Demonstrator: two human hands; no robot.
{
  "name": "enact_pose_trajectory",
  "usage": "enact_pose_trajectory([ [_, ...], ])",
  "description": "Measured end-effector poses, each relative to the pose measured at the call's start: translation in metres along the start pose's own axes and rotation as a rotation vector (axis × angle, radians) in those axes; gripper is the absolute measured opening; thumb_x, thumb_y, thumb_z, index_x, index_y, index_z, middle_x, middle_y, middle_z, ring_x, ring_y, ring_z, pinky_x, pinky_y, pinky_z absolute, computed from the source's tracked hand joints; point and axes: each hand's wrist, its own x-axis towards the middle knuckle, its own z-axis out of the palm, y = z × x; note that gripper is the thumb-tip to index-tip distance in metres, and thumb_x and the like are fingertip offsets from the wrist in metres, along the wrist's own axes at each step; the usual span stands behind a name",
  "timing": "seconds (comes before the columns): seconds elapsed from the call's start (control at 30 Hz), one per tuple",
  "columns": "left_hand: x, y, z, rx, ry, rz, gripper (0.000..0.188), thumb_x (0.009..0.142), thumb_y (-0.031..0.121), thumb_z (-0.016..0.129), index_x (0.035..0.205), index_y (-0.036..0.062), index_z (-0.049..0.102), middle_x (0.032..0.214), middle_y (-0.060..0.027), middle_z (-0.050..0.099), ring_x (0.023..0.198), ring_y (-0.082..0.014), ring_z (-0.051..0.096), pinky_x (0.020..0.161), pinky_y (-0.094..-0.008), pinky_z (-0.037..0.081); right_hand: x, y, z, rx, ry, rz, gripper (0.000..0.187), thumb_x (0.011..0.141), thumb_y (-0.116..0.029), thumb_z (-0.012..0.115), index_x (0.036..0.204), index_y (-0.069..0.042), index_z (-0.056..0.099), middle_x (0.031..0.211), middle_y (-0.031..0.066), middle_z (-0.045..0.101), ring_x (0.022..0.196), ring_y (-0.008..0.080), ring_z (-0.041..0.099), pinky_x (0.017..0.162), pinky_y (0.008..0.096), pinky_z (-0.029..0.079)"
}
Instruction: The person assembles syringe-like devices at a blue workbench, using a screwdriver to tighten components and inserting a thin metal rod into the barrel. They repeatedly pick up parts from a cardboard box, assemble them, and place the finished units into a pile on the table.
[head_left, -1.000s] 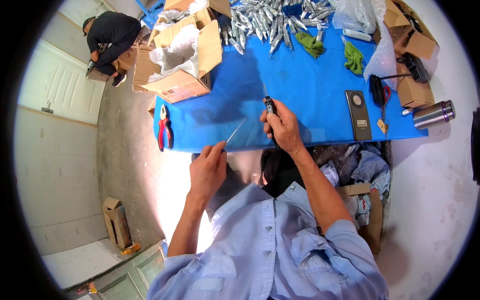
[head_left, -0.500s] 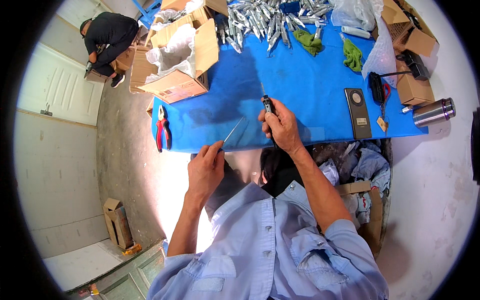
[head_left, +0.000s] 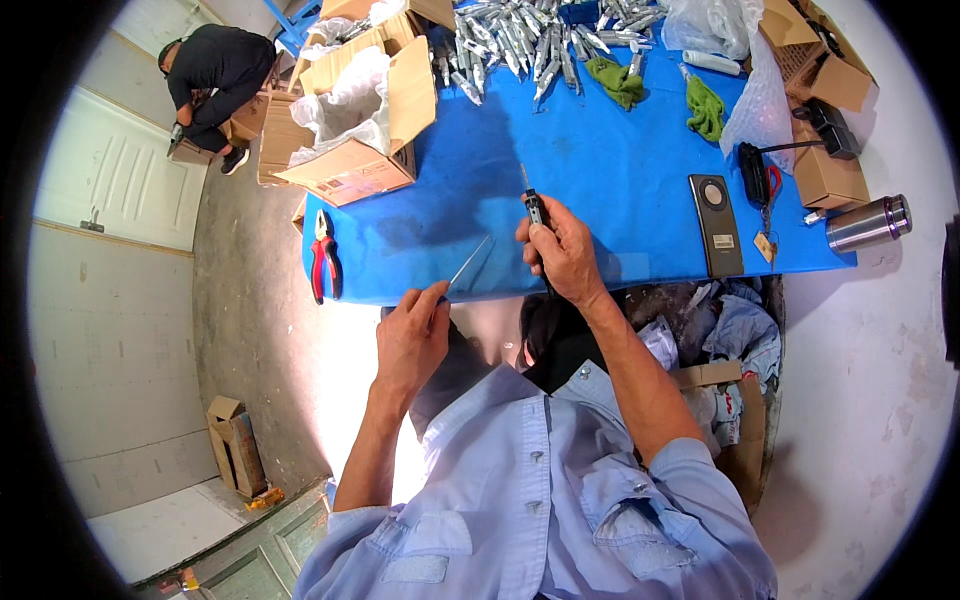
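Observation:
My left hand (head_left: 412, 335) is closed on a thin metal rod (head_left: 469, 262), whose bare end slants up to the right over the front edge of the blue-covered table (head_left: 440, 215). My right hand (head_left: 565, 250) grips a black pen-like tool (head_left: 536, 208) with a slender metal tip pointing away from me. The tip and the rod are apart. Lower down, my right fingers hide part of the tool's body. To the left of both hands lie red and black pliers (head_left: 324, 258) with their jaws toward the far side.
Silvery slim pieces (head_left: 530, 45) are heaped at the back, near green cloths (head_left: 615, 83). An open carton (head_left: 350, 170) stands back left. On the right are a phone (head_left: 714, 228), scissors (head_left: 770, 190) and a steel flask (head_left: 868, 224). Another person (head_left: 220, 75) sits bent over far left.
Both hands stay almost in place with the same grips. The black tool's tip has shifted very slightly left, and the carton and table things have not moved noticeably.

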Motion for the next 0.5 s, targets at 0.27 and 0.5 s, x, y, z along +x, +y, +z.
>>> enact_pose_trajectory([
  [0.27, -0.0015, -0.0026, -0.0023, 0.043, -0.057, -0.015, 0.026, 0.096, 0.008, 0.071, 0.122, 0.0086, 0.073, 0.099, -0.0146, 0.072, 0.078, -0.0317, 0.072, 0.067, -0.0391, 0.057, 0.0004, 0.0013, -0.0003, 0.008, -0.007, -0.001, 0.043, 0.101, -0.009, 0.052, 0.142, 0.004, 0.054, 0.094, 0.0055, 0.066, 0.067, 0.0078, 0.057, 0.054, 0.0237, 0.049],
  [0.5, -0.0035, -0.0014, -0.0036, 0.011, -0.033, -0.053, 0.027, 0.096, 0.008, 0.071, 0.122, 0.0083, 0.073, 0.099, -0.0146, 0.072, 0.079, -0.0310, 0.072, 0.068, -0.0380, 0.057, 0.0004, 0.0005, 0.0003, 0.002, -0.009, 0.006, 0.043, 0.101, -0.010, 0.052, 0.141, 0.005, 0.054, 0.094, 0.0057, 0.066, 0.067, 0.0078, 0.057, 0.053, 0.0236, 0.049],
])
